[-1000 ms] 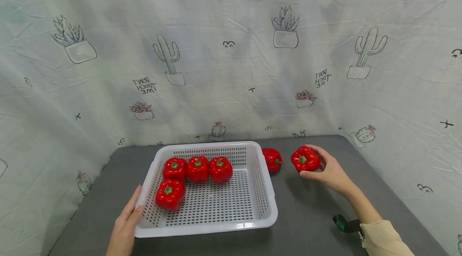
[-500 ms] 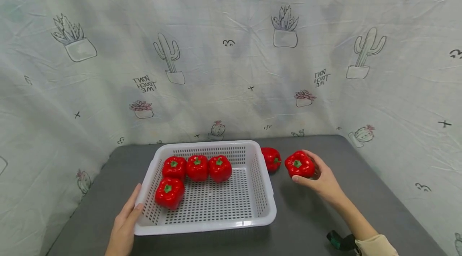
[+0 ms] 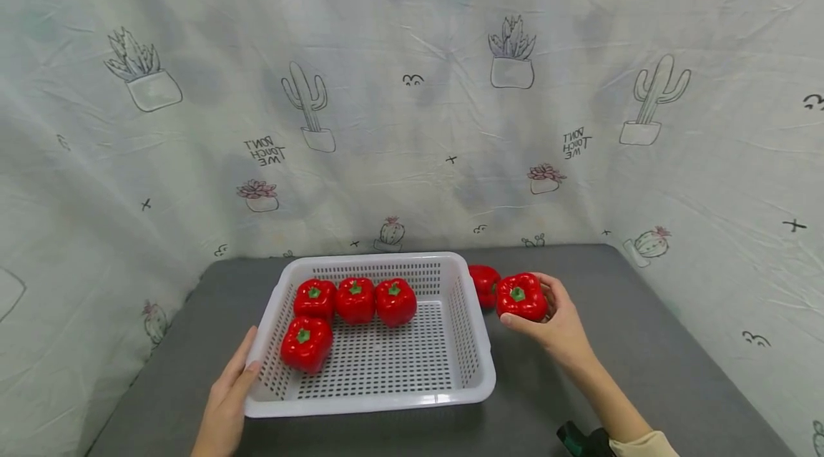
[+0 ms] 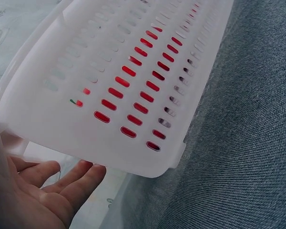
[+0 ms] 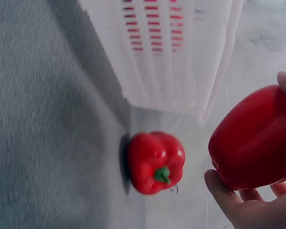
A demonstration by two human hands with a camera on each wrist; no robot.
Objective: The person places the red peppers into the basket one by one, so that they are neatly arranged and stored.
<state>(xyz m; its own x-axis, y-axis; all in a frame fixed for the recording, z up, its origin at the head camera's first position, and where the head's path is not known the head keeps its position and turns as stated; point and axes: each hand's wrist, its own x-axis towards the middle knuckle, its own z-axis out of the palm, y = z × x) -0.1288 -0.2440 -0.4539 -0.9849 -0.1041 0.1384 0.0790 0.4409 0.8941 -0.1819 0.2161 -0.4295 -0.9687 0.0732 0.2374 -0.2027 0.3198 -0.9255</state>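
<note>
A white perforated plastic basket (image 3: 370,407) holds several red bell peppers with green stems, such as the front-left pepper (image 3: 307,346). My left hand (image 3: 225,396) holds the basket's left side, thumb at the rim; in the left wrist view its fingertips (image 4: 99,171) are at the end wall. To the basket's right, my right hand (image 3: 556,325) grips another red bell pepper (image 3: 520,300), stem facing up, with thumb and fingers on opposite sides. Behind it, a further bell pepper (image 3: 481,282) lies on its side by the basket's right wall, partly hidden in the head view.
Everything stands on a dark grey tabletop (image 3: 637,371). A pale curtain (image 3: 412,121) printed with cacti hangs behind the table and along both sides. A dark strapped device (image 3: 582,439) sits at the right wrist.
My right hand has moved left and slightly down with its bell pepper, which now overlaps the lying pepper in the head view. The left hand stays at the basket.
</note>
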